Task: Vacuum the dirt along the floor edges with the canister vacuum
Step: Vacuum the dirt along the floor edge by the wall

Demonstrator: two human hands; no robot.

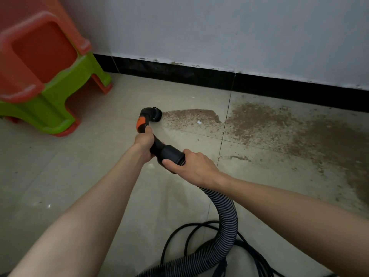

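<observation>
Tiled floor (79,176) by the wall carries dirt (259,120); your left hand (144,143) grips the nozzle (148,116) to steer it, your right hand (191,163) clasps the hose (225,212) cuff, steadying.

Two hands, left hand (144,141) and right hand (192,163), one vacuum hose (223,212), one cable (179,236), two stacked stools (46,76) left of the hose.
</observation>
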